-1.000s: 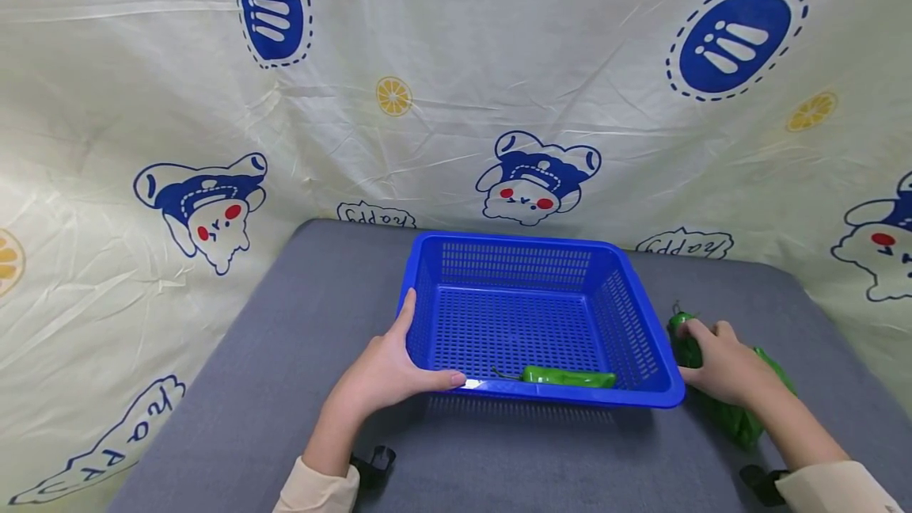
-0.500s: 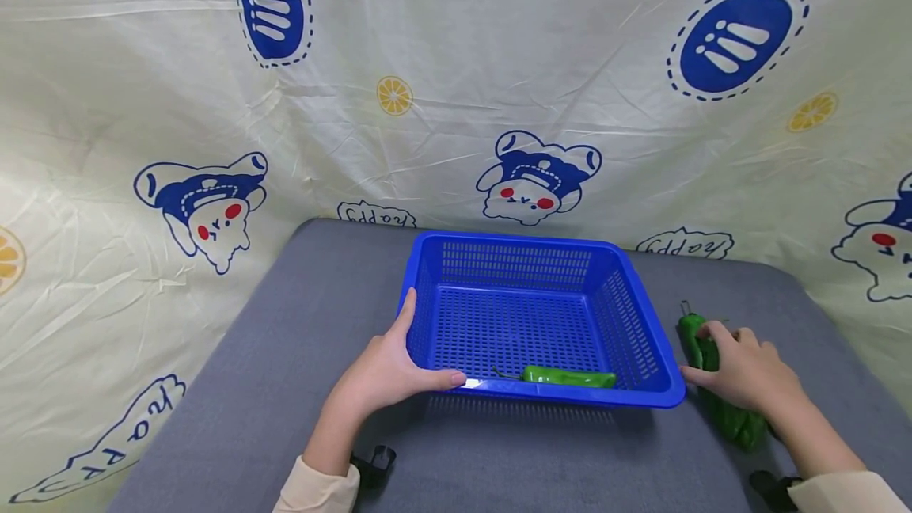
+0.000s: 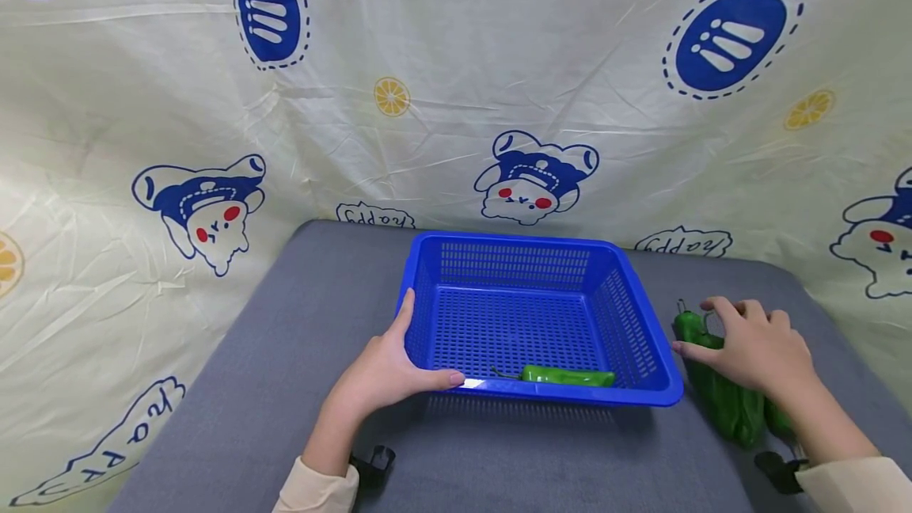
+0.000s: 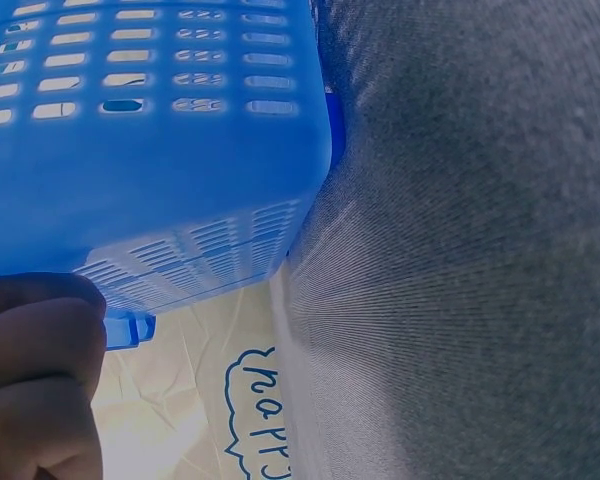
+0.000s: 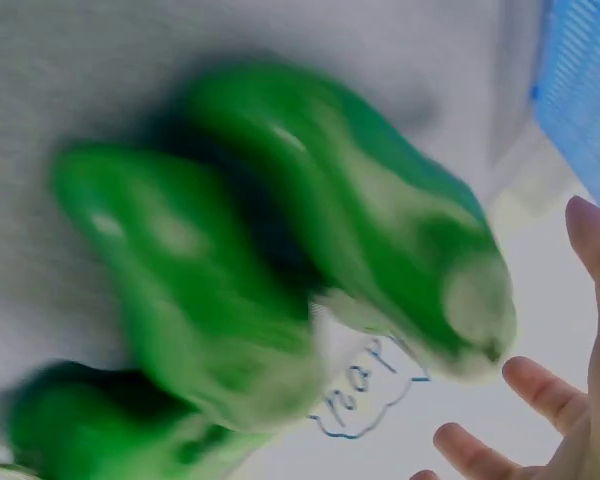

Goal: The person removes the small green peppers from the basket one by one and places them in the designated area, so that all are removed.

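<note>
A blue plastic basket stands tilted toward me in the head view. One light green pepper lies inside along its front wall. My left hand grips the basket's front left corner, thumb over the rim; its curled fingers show outside the basket in the left wrist view. To the right of the basket, dark green peppers lie on the cloth. Over them hovers my right hand, fingers spread and holding nothing. Two large peppers and part of a third pepper fill the right wrist view.
A grey cloth-covered table bears the basket and peppers. Behind it hangs a pale printed curtain. Black straps sit at both wrists, and the right forearm partly covers a pepper.
My right hand has let go of the peppers and drawn up and to the right, fingers spreading. The peppers have shifted slightly. The left hand and basket have stayed put.
</note>
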Motion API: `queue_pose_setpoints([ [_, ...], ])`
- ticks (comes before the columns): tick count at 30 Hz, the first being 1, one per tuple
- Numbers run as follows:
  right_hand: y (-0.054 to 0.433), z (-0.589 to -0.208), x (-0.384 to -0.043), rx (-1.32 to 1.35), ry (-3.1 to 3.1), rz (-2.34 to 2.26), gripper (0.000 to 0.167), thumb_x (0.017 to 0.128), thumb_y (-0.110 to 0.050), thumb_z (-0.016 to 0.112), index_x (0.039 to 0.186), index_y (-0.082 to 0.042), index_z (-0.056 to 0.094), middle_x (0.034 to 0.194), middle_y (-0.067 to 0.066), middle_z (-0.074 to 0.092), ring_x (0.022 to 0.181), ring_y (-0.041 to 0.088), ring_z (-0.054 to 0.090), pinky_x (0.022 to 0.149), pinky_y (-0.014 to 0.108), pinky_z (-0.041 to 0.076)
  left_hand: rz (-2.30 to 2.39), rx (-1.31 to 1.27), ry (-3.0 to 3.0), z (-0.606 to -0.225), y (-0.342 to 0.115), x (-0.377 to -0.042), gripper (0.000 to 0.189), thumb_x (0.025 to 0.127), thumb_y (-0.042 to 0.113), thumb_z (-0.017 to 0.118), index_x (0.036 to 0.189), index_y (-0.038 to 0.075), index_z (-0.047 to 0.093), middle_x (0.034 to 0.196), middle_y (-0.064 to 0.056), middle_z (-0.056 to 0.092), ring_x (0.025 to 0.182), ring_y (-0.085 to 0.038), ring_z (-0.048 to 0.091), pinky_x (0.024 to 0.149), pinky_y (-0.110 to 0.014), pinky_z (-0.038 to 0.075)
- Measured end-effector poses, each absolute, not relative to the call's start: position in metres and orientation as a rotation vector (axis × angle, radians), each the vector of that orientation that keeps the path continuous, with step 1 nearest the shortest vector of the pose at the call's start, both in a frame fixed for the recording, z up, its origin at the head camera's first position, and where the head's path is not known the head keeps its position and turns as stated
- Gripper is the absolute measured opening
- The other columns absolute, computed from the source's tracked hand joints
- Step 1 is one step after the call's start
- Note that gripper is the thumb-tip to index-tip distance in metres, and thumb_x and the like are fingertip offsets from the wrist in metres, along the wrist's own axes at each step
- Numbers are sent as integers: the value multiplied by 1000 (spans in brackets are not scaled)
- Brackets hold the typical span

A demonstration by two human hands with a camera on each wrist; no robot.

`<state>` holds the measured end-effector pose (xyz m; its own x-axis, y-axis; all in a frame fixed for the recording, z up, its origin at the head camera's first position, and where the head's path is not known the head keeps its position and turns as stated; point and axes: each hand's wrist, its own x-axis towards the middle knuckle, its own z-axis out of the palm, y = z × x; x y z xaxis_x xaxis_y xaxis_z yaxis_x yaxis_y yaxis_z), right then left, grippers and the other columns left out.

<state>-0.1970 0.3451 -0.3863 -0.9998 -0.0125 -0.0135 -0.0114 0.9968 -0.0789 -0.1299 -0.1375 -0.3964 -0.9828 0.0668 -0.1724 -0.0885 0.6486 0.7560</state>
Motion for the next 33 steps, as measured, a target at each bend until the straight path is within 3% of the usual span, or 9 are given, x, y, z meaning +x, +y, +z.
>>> queue_pose_setpoints([
  [7, 325, -355, -201, -71, 3146, -178, 102, 79, -84, 50, 142, -5, 41, 133, 40, 36, 109, 63, 31, 73, 69, 37, 1268, -17, 2666, -397, -137, -130, 136, 60, 71, 82, 159, 35, -5, 151, -22, 46, 131, -40, 52, 98, -61, 47],
  [19, 248, -308, -201, -261, 3266, -279, 82, 91, -70, 51, 142, -7, 44, 143, 33, 41, 125, 59, 32, 90, 76, 34, 1259, -13, 2679, -397, -137, -130, 137, 60, 71, 82, 160, 34, -4, 150, -22, 47, 130, -39, 54, 98, -60, 48],
  [26, 201, -318, -199, -425, 3211, -187, 93, 83, -83, 43, 143, -12, 47, 139, 26, 51, 124, 52, 44, 94, 71, 41, 1262, -5, 2676, -398, -137, -130, 136, 62, 69, 82, 160, 33, -5, 148, -23, 48, 129, -39, 54, 98, -60, 47],
  [33, 179, -344, -198, -536, 3078, 67, 85, 84, -74, 57, 144, -15, 50, 128, 22, 65, 118, 52, 52, 94, 68, 41, 1259, -5, 2679, -396, -137, -129, 136, 61, 70, 82, 159, 34, -5, 150, -23, 46, 130, -40, 54, 98, -61, 47],
])
